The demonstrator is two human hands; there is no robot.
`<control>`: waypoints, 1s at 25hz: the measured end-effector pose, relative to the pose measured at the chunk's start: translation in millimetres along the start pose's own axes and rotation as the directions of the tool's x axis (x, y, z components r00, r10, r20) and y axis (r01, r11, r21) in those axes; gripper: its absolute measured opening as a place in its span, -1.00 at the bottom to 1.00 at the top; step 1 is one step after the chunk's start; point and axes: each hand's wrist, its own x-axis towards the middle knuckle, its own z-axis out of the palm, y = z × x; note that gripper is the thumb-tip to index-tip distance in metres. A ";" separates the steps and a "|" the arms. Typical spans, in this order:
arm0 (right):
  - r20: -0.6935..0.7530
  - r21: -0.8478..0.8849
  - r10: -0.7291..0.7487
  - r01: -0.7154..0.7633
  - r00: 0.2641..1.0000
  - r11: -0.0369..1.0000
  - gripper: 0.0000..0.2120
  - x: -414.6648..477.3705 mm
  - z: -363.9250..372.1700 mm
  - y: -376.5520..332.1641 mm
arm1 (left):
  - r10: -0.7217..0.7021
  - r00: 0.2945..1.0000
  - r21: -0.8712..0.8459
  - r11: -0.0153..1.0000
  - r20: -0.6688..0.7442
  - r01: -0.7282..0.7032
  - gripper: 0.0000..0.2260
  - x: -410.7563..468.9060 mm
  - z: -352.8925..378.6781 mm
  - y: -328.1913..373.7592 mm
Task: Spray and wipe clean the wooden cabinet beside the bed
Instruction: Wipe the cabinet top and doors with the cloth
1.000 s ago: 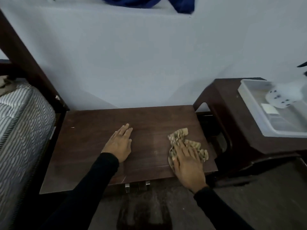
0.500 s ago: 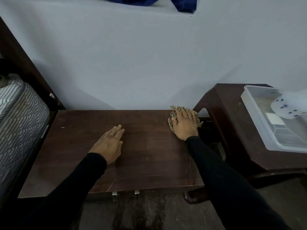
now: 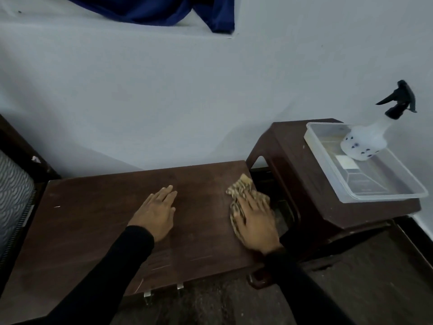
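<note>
- Currently, your left hand point(image 3: 155, 213) lies flat, fingers straight, mid-top of the wooden cabinet point(image 3: 93, 231).
- Your right hand point(image 3: 255, 221) presses the cloth point(image 3: 241, 187) down at the cabinet's right edge, fingers flat.
- Spray bottle point(image 3: 364, 143) sits in the clear tray point(image 3: 384, 196) on the bench point(image 3: 293, 165), right of the cabinet.

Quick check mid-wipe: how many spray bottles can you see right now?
1. The spray bottle stands in the clear plastic tray on the dark stool, right of the cabinet. Others may sit outside the view.
</note>
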 end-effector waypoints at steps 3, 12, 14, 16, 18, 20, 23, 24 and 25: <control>0.021 -0.064 0.022 -0.020 1.000 0.998 -0.41 80.1 5.9 9.0 | -0.084 0.996 0.022 0.996 0.039 0.083 -0.53 -21.2 -1.5 -21.1; 0.124 0.064 -0.331 0.325 0.936 0.944 -0.45 -68.4 15.0 -84.6 | -0.173 0.985 -0.062 0.983 -0.015 0.172 -0.54 -67.2 -13.1 -60.2; 0.079 -0.021 -0.159 0.161 0.984 0.987 -0.38 -26.6 16.0 -56.8 | -0.189 0.982 -0.060 0.981 -0.031 0.187 -0.53 -77.0 -19.2 -70.8; 0.035 -0.005 0.062 -0.062 0.997 0.998 -0.35 26.9 15.7 -76.0 | -0.230 0.972 -0.060 0.972 -0.053 0.227 -0.54 -87.7 -21.0 -84.1; 0.020 0.020 0.020 -0.020 1.000 1.000 -0.38 39.7 32.2 -146.8 | -0.278 0.959 -0.074 0.959 -0.057 0.273 -0.54 -97.4 -22.7 -95.8; 0.091 0.037 -0.246 0.243 0.965 0.969 -0.40 -3.5 44.6 -205.8 | -0.314 0.948 -0.103 0.946 -0.058 0.307 -0.53 -106.0 -22.5 -102.7; 0.137 0.086 -0.578 0.572 0.804 0.816 -0.44 -65.9 30.9 -186.3 | -0.342 0.937 -0.125 0.935 -0.071 0.331 -0.52 -124.3 -22.8 -120.9; 0.143 0.053 -0.596 0.595 0.790 0.802 -0.45 -58.5 28.8 -164.3 | -0.347 0.935 -0.118 0.934 -0.072 0.337 -0.52 -133.1 -21.1 -129.6; 0.170 0.007 -0.540 0.547 0.824 0.837 -0.42 -39.4 29.1 -145.5 | -0.358 0.931 -0.110 0.931 -0.073 0.349 -0.51 -141.6 -19.3 -139.0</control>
